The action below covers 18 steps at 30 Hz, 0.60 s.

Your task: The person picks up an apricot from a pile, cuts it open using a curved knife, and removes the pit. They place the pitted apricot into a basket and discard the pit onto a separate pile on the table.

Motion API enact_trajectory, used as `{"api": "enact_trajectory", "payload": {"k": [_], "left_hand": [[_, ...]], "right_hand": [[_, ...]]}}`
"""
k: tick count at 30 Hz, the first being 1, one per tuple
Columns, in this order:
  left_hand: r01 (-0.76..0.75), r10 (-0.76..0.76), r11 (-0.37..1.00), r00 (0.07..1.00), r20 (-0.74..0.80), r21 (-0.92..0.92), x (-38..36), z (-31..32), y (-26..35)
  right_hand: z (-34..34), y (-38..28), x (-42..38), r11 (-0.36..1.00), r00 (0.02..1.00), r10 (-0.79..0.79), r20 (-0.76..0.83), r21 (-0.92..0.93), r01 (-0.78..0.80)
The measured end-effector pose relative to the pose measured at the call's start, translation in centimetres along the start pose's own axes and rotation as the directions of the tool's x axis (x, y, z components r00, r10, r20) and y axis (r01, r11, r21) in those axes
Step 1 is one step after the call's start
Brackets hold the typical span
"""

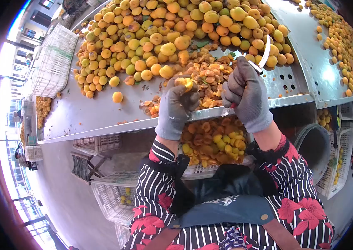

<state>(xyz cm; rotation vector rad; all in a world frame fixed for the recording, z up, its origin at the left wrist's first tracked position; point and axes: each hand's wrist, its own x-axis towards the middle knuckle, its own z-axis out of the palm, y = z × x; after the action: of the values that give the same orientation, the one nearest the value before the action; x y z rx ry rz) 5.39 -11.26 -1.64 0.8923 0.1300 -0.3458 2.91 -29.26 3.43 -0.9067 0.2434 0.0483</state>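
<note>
My left hand (178,102), in a grey glove, is closed around a soft, cut piece of apricot (185,83) over the table's front edge. My right hand (246,93), gloved alike, grips a small knife; its pale curved blade (265,52) points up and away from me. A clear and reddish tip shows below that fist, too small to make out. Behind both hands lies a heap of brownish-orange apricot scraps (205,75). Beneath the edge, a crate holds apricot halves and pieces (220,143).
Whole apricots (143,41) are piled across the metal table (89,118). More apricots (347,46) lie on the table at right. White crates (55,60) stand at left and below (114,200). A large round bucket (313,146) is under the table at right.
</note>
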Motion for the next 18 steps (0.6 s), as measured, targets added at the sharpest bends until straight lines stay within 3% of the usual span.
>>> {"api": "enact_trajectory", "payload": {"k": [2, 6, 8, 12, 14, 15, 17, 18], "left_hand": [[0.011, 0.008, 0.986, 0.994, -0.112, 0.165, -0.4, 0.7, 0.4], [-0.026, 0.067, 0.954, 0.989, -0.129, 0.298, -0.1, 0.1, 0.4], [-0.019, 0.148, 0.845, 0.969, -0.199, 0.535, -0.2, 0.4, 0.6], [-0.054, 0.161, 0.849, 0.974, -0.159, 0.526, 0.9, -1.5, -0.2], [-0.154, 0.335, 0.732, 0.929, -0.154, 0.663, 1.8, -2.1, -1.0], [-0.155, 0.338, 0.731, 0.928, -0.155, 0.664, 1.7, -2.1, -0.9], [-0.101, 0.326, 0.370, 0.945, -0.027, 0.924, 0.9, -1.5, -0.5], [-0.150, 0.405, 0.254, 0.913, 0.036, 0.956, -0.1, 0.0, 0.0]], "right_hand": [[-0.2, 0.1, 0.0, 1.000, 1.000, -0.024, 0.016, -0.013, 0.024], [-0.2, 0.1, 0.0, 1.000, 1.000, 0.000, 0.019, -0.019, 0.000], [-0.2, 0.2, 0.0, 1.000, 1.000, 0.008, 0.007, 0.004, -0.009], [-0.1, 0.1, -0.1, 1.000, 1.000, 0.008, -0.014, -0.008, -0.008], [-0.2, 0.1, 0.0, 1.000, 1.000, 0.018, -0.012, 0.025, -0.018], [-0.2, 0.1, 0.0, 0.999, 1.000, 0.018, -0.008, 0.026, -0.018], [-0.4, 0.2, 0.0, 1.000, 1.000, 0.011, -0.002, 0.006, -0.011], [-0.5, 0.2, 0.1, 1.000, 1.000, 0.011, -0.002, 0.006, -0.011]]}}
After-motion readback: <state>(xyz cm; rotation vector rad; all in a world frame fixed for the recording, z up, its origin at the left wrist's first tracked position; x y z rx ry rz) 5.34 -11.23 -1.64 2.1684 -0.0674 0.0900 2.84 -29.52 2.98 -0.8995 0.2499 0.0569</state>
